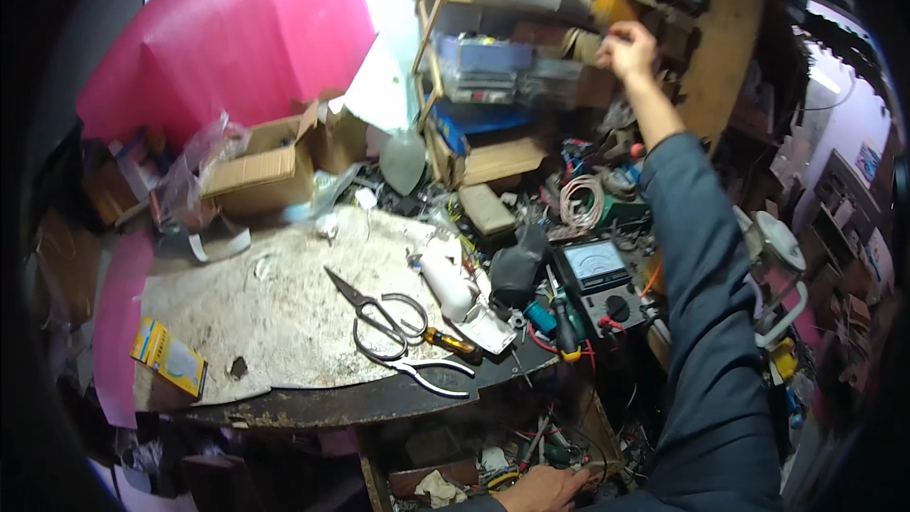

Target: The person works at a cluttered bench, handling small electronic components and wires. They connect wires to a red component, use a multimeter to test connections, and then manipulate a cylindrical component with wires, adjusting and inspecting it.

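My right hand [627, 49] is raised far out to the shelves at the upper right, its fingers bent together; what they hold, if anything, I cannot make out. Just beyond it is a blurred yellow-orange item [614, 6]. At the lower edge my left hand [545, 490] lies over an open drawer [375, 479] of tools and cables, fingers stretched out, with nothing seen in them. On the bench lie black scissors [379, 318], pliers with pale handles [431, 374], an amber-handled screwdriver [453, 345] and a white plastic appliance part [447, 286].
An analog multimeter [599, 270] sits at the bench's right side, beside a dark green-handled screwdriver [568, 324]. A yellow package [171, 357] lies at the left. Open cardboard boxes [261, 171] stand at the back. Coiled pink wire [581, 199] and clutter fill the back right.
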A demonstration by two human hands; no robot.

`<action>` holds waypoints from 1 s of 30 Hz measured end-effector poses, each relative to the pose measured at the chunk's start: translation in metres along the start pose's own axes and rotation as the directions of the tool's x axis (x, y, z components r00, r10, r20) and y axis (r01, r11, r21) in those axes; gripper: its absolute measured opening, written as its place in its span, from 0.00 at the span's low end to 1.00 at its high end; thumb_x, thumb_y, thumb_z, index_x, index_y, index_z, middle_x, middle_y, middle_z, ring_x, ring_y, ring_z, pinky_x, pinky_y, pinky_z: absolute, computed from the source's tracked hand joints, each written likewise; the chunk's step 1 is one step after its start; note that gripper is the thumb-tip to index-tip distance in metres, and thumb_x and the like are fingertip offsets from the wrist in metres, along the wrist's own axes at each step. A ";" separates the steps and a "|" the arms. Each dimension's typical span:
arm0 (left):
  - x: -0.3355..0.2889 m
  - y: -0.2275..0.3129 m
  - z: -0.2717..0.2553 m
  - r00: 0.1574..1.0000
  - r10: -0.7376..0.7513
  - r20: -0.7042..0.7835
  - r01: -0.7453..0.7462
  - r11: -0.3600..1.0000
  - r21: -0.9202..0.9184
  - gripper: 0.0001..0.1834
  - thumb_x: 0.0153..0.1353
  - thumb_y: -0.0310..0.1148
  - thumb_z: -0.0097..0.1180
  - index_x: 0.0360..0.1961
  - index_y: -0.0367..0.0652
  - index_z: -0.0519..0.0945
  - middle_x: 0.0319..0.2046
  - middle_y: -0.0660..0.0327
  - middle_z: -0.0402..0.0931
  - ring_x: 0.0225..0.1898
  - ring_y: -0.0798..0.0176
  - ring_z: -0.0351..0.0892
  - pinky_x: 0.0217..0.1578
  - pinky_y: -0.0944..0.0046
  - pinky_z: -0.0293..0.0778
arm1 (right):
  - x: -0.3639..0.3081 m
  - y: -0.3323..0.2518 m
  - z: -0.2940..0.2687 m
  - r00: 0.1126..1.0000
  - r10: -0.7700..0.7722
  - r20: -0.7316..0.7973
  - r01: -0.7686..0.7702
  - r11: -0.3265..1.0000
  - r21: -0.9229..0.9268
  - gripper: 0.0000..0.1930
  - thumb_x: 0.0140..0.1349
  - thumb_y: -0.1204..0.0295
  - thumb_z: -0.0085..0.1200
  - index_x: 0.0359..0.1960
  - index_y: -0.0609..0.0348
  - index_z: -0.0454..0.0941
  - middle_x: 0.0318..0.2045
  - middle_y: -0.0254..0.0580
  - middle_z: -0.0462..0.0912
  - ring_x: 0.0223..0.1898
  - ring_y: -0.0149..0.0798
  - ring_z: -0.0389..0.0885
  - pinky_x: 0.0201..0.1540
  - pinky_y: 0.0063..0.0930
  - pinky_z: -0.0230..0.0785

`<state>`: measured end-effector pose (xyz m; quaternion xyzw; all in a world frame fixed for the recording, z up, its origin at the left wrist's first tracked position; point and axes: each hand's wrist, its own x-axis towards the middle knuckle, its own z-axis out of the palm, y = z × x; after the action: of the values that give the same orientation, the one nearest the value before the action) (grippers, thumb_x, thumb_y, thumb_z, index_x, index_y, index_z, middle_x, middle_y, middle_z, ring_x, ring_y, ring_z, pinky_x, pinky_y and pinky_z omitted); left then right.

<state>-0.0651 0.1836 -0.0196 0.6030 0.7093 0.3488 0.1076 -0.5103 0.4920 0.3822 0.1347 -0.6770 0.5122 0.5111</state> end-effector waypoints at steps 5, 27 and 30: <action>-0.007 0.001 0.012 0.974 -0.037 -0.222 0.040 0.999 0.009 0.06 0.68 0.32 0.46 0.40 0.42 0.73 0.22 0.53 0.75 0.22 0.50 0.81 0.20 0.51 0.72 | 0.033 0.014 0.029 0.965 -0.260 0.023 0.202 0.686 -0.699 0.14 0.58 0.72 0.58 0.47 0.51 0.84 0.44 0.59 0.85 0.49 0.58 0.84 0.53 0.44 0.76; 0.000 0.012 -0.022 0.946 -0.216 0.239 0.223 0.975 -0.002 0.34 0.54 0.44 0.58 0.62 0.42 0.73 0.40 0.42 0.83 0.44 0.38 0.82 0.42 0.42 0.76 | -0.196 -0.172 0.051 0.672 -0.056 0.738 0.380 0.882 -0.279 0.12 0.59 0.75 0.57 0.43 0.64 0.84 0.34 0.38 0.87 0.36 0.29 0.85 0.42 0.26 0.77; 0.002 0.008 -0.016 0.942 -0.226 0.247 0.225 0.974 0.032 0.34 0.54 0.45 0.59 0.63 0.45 0.74 0.44 0.43 0.82 0.47 0.39 0.82 0.46 0.44 0.77 | -0.282 -0.182 0.041 0.596 0.056 0.801 0.195 0.958 -0.212 0.07 0.62 0.80 0.56 0.39 0.65 0.85 0.29 0.33 0.86 0.26 0.25 0.81 0.30 0.21 0.75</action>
<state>-0.0688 0.1798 -0.0025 0.5570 0.7551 0.2546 0.2339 -0.2795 0.2819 0.2513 0.3031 -0.8925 0.2768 0.1870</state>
